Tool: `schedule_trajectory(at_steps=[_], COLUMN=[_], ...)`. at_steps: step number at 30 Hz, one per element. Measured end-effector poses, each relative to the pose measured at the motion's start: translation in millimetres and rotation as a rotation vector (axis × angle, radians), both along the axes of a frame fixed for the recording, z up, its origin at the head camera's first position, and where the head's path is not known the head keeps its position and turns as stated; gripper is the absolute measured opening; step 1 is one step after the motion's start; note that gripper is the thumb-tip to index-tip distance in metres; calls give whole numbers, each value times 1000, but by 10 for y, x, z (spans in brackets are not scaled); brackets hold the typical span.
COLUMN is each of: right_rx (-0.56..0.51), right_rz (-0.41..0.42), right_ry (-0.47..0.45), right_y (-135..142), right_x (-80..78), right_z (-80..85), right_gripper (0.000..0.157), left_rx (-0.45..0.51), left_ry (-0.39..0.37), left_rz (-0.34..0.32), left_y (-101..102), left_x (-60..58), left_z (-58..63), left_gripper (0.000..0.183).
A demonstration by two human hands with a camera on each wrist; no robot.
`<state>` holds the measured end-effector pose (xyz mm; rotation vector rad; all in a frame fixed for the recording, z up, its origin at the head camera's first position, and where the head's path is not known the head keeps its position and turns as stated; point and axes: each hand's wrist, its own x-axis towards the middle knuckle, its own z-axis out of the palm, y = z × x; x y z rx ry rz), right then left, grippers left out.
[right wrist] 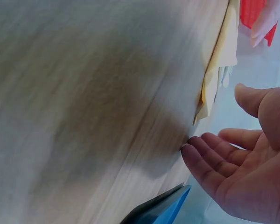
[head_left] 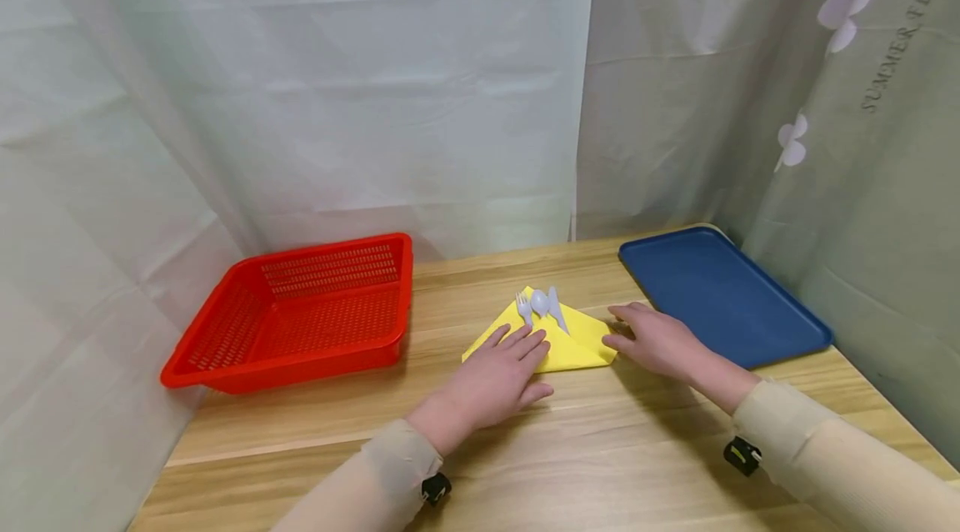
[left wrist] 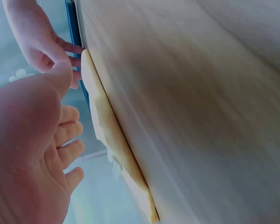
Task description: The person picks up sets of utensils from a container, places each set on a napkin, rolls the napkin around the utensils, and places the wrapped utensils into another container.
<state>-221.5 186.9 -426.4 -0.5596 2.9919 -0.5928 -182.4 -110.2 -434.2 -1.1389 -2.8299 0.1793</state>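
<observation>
A folded yellow napkin [head_left: 576,353] lies on the wooden table with a white plastic fork [head_left: 523,308], spoon [head_left: 540,303] and knife [head_left: 557,311] side by side. Their upper ends show; their lower ends are tucked into the fold or hidden. Over the napkin's left part is my left hand [head_left: 495,378], palm down with fingers spread; in the left wrist view it seems slightly raised above the cloth. My right hand [head_left: 660,340] is at the napkin's right corner, fingers loosely bent and holding nothing. In the right wrist view its fingertips [right wrist: 191,151] are at the tabletop just beside the napkin [right wrist: 219,60].
A red perforated plastic basket [head_left: 393,353] stands at the left of the table. At the right rear lies a blue tray [head_left: 720,290], close beside my right hand. Pale curtains [head_left: 375,98] hang around the table's back and sides.
</observation>
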Motion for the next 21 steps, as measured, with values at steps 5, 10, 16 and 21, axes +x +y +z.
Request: schedule_trajectory(at_steps=[5, 10, 16, 21], right_rx=[33, 76, 128, 163], right_rz=[-12, -17, -35, -41], right_ry=[-14, -28, -60, -68], right_y=[-21, -79, -165, -216], right_x=[-26, -56, -86, -98], right_z=[34, 73, 118, 107], right_gripper=[61, 55, 55, 57], left_rx=[-8, 4, 5, 1], left_ry=[-24, -55, -73, -78], left_rz=[-15, -17, -24, -37], left_y=[103, 155, 182, 199], left_x=[-1, -27, -59, -70], left_z=[-14, -45, -87, -104], left_gripper=[70, 69, 70, 70])
